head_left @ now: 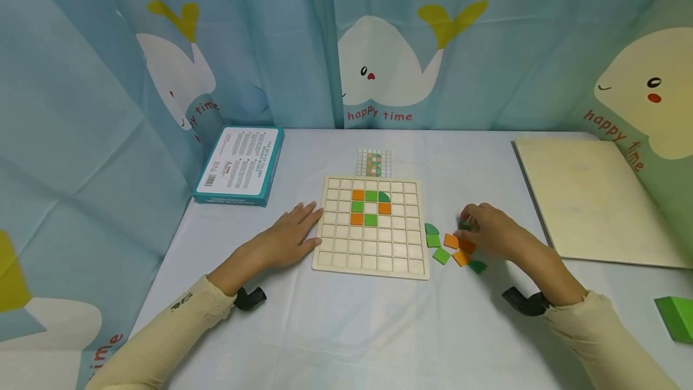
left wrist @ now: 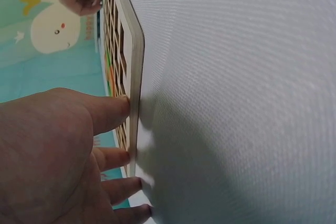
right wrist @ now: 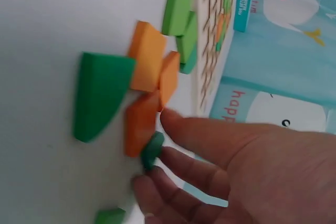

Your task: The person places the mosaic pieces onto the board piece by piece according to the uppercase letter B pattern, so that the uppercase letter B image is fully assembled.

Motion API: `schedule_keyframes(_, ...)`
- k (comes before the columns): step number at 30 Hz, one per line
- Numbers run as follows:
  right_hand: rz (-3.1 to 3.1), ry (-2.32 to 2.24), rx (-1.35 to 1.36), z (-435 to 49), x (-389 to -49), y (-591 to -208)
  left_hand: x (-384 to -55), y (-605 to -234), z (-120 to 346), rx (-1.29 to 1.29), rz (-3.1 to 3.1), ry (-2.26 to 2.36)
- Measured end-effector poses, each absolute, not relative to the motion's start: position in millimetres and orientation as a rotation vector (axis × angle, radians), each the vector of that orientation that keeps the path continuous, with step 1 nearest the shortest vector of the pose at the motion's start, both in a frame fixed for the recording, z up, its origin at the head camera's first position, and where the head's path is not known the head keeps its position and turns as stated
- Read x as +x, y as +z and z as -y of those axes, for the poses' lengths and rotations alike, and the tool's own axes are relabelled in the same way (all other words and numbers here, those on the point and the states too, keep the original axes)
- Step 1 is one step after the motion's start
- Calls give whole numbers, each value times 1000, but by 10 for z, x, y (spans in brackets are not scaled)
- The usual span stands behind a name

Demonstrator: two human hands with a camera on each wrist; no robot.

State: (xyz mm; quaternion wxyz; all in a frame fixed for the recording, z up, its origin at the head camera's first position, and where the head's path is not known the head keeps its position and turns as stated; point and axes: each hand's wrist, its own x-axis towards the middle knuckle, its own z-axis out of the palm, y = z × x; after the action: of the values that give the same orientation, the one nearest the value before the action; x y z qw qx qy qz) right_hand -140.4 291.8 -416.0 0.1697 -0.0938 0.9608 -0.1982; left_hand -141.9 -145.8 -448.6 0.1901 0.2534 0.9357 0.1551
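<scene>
My left hand lies with fingers spread at the left edge of a wooden grid board. In the left wrist view its thumb and fingertips touch the board's side. Orange squares, green squares and a dark green quarter-circle sit in cells of the upper middle. Right of the board, my right hand has curled fingers at a dark green piece, partly hidden by the fingertips. Close by lie orange squares, green squares and another dark green quarter-circle.
A small printed pattern card lies behind the board. The blue-and-white box is at the back left. On the right is a pale wooden panel, with a green block nearer the front. Whale-print curtains enclose the table.
</scene>
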Motion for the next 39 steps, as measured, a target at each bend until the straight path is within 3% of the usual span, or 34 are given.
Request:
schedule_keyframes(8, -2786, -677, -404, -2893, -1393, -4282, -1414, -4499, 1458, 720, -2637, 445)
schedule_keyframes(17, -2812, -660, -251, -2875, -1390, -4310, -1409, -4497, 1461, 714, -2632, 447)
schedule_keyframes(39, -2839, -670, -388, -2786, -1398, -4348, -1409, -4480, 1464, 709, -2634, 436)
